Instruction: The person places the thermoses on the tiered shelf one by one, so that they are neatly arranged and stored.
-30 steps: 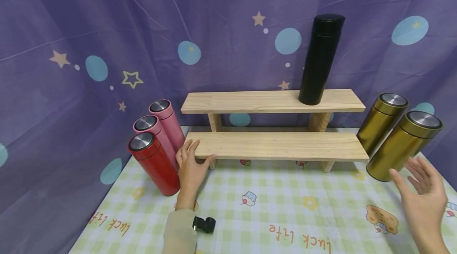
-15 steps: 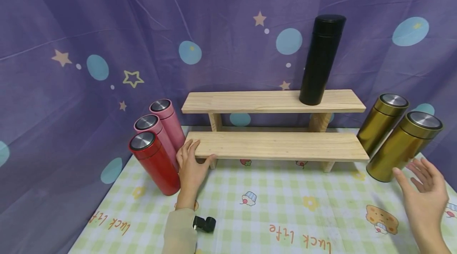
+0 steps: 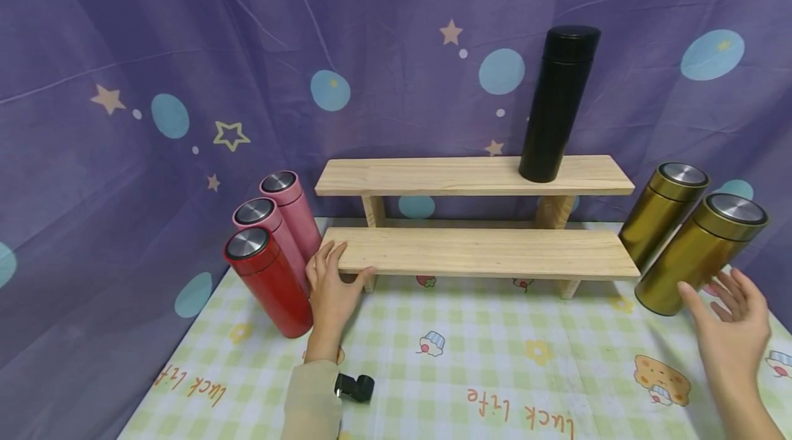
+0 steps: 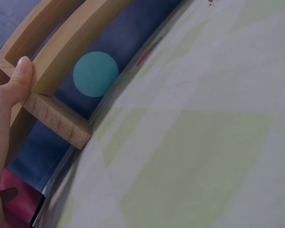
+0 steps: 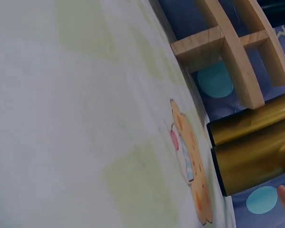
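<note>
My left hand [image 3: 332,292] holds the left front corner of a two-tier wooden shelf [image 3: 476,254], with the thumb against the front edge of the lower board; the left wrist view shows that thumb [image 4: 22,76] on the wood. Close beside this hand stand a red thermos [image 3: 272,289] and two pink thermoses, one nearer [image 3: 267,220] and one behind [image 3: 293,213]. Over on the right, my right hand [image 3: 733,330] is nearest the front gold thermos [image 3: 699,254], its fingers loosely bent and nothing in its grasp. Contact with that thermos cannot be made out.
A tall black thermos [image 3: 557,110] stands on the right part of the upper board. Behind the front gold thermos is a second gold one [image 3: 658,213]. A checked cloth [image 3: 482,337] covers the table, and a purple curtain [image 3: 396,20] hangs behind.
The right hand has shifted slightly around the front gold thermos's base and ends a little closer to it. The left hand keeps its place on the shelf.
</note>
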Demonstrator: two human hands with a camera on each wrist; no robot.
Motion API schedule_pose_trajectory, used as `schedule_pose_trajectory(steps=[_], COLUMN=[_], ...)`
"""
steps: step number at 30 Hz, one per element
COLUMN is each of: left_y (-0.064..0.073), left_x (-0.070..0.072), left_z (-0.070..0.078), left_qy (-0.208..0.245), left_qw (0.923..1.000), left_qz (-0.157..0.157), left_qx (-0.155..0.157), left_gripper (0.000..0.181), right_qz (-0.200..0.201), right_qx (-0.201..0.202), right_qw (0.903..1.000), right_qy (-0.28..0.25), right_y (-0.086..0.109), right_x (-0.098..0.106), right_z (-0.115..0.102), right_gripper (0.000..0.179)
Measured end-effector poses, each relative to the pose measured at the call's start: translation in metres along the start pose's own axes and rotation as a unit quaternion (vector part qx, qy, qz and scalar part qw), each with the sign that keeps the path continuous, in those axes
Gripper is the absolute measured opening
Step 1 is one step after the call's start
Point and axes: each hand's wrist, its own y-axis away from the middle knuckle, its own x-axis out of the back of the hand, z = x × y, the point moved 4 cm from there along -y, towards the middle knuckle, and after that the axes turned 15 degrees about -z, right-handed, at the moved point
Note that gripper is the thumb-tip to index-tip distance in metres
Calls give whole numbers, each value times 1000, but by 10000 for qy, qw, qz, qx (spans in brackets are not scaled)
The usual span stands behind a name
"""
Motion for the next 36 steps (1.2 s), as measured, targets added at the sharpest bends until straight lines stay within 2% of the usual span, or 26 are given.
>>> schedule_pose_trajectory(steps=[11,18,25,31,36], left_y=[0,0,0,-1,0], left_x=[1,1,1,0,0], left_z=[0,-1,0,1,1], left_qy=[12,-3,-6,-4,0], left_qw=[10000,10000,10000,10000,10000], left_qz=[0,16,4,5,10], left_qx=[10,-13,3,11,27], left_gripper=[79,79,79,79,79], right_qz=[-124,-183,-464,-762,-734], right_qx=[-346,-623,-753,-561,-618], right_qw=[9988,9876,9928,9913,9890], right_qy=[-308,-1431,-802,-914,-1124], right_y=[-19,-31,-38,-40,-41], right_x=[-3,-6,-7,-9,-10], right_z=[11,16,19,20,20], right_gripper=[74,81,86,90,90])
